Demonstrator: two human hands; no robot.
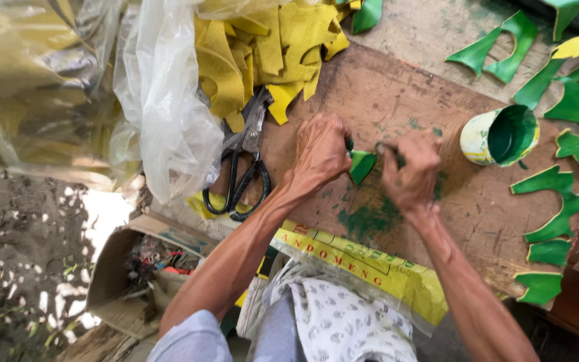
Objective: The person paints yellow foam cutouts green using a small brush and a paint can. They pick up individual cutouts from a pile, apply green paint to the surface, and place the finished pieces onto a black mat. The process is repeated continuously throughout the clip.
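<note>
My left hand (321, 149) pinches a small green-painted piece (361, 165) against the brown wooden board (397, 94). My right hand (411, 169) is closed around a thin brush handle (389, 150), its tip at the piece. A green paint smear (368, 220) stains the board just below the hands. A can of green paint (502, 135) stands to the right of my right hand.
Black-handled scissors (244, 164) lie left of my left hand. Yellow cut pieces (269, 53) are heaped at the top beside clear plastic bags (162, 94). Green painted pieces (557, 201) lie spread to the right. An open cardboard box (143, 268) sits on the ground below left.
</note>
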